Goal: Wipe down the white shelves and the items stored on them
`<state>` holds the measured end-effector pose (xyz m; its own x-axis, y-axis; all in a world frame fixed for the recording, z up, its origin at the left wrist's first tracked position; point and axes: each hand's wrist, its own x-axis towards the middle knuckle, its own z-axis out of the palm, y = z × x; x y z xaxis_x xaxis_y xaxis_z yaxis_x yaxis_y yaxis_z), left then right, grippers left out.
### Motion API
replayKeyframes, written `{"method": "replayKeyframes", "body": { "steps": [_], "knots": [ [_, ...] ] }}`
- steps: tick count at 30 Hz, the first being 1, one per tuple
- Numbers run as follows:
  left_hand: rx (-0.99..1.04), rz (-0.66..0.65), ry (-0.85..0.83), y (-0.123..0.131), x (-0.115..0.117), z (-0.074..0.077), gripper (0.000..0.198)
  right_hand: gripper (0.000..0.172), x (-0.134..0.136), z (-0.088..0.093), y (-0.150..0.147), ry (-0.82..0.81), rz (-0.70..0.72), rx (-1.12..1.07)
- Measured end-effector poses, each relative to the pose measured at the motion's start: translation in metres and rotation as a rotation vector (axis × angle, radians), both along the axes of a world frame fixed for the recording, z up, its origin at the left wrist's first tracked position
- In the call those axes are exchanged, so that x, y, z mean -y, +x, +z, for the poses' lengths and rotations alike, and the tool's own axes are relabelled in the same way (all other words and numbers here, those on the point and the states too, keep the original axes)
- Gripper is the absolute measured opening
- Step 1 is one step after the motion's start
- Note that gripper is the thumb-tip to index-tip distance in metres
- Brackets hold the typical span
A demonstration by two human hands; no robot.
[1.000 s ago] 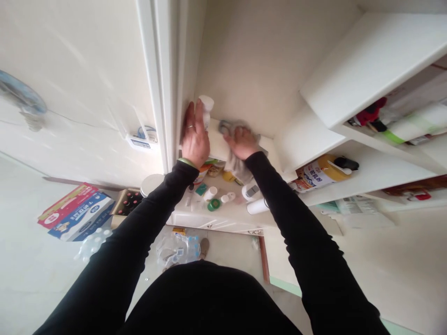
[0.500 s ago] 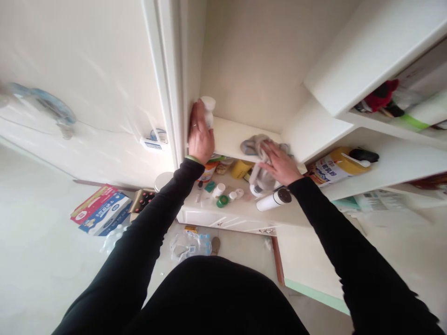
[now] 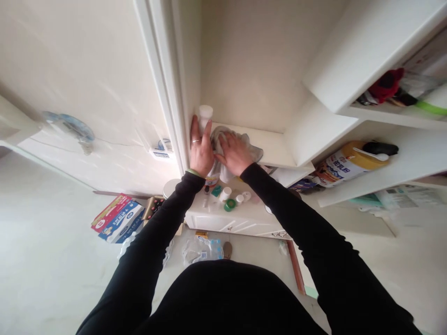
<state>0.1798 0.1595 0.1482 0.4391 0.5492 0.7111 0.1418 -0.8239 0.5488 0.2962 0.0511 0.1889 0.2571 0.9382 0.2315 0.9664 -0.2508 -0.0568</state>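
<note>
My left hand [image 3: 200, 153] is at the left end of the white shelf [image 3: 272, 144], its fingers around a white bottle [image 3: 206, 113] with a white cap. Much of that bottle is hidden behind the fingers. Close beside it, my right hand [image 3: 235, 153] presses a crumpled grey cloth [image 3: 256, 151] onto the shelf, with the fingers over the cloth. Below the shelf, on the counter, a small white bottle [image 3: 225, 194] lies near a green lid [image 3: 230, 204] and a little white cap [image 3: 240, 199].
A yellow-and-white container [image 3: 349, 163] lies on a side shelf at right, under a shelf with a red item [image 3: 387, 86]. On the floor at left are a red-and-blue box [image 3: 120, 218] and a plastic-wrapped bundle [image 3: 202, 250]. A cabinet side panel [image 3: 190, 70] rises at left.
My right hand has slid the cloth leftward along the shelf, up close to my left hand. My left hand stays at the white bottle, now seen slightly lower. The view has shifted a little.
</note>
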Motion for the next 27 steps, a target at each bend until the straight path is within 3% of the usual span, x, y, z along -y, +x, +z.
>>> {"method": "replayKeyframes", "body": {
  "steps": [2, 5, 9, 12, 16, 20, 24, 27],
  "knots": [
    [-0.002, -0.018, 0.012, 0.001, -0.003, 0.000, 0.066, 0.078, 0.011, 0.000, 0.010, 0.002, 0.040, 0.008],
    [-0.010, -0.024, 0.032, 0.000, -0.005, 0.002, 0.068, 0.074, 0.050, -0.002, 0.042, 0.012, 0.047, 0.004],
    [-0.031, -0.025, 0.040, -0.001, -0.005, 0.003, 0.064, 0.068, 0.111, -0.006, 0.088, 0.069, -0.118, -0.015],
    [-0.016, -0.036, 0.035, 0.000, -0.005, 0.001, 0.058, 0.066, 0.136, -0.012, 0.104, 0.130, -0.223, -0.009],
    [0.027, -0.044, 0.047, 0.004, -0.008, -0.005, 0.053, 0.063, 0.143, -0.023, 0.092, 0.265, -0.282, 0.000],
    [0.072, -0.037, 0.057, 0.006, -0.011, -0.010, 0.052, 0.064, 0.158, -0.018, 0.070, 0.395, -0.353, -0.100],
    [0.218, -0.042, 0.079, 0.000, 0.011, -0.006, 0.044, 0.070, 0.184, -0.003, 0.049, 0.665, -0.530, -0.554],
    [0.319, -0.133, 0.073, -0.016, 0.060, 0.001, 0.037, 0.062, 0.193, -0.001, 0.031, 0.923, -0.621, -0.998]
  ]
}}
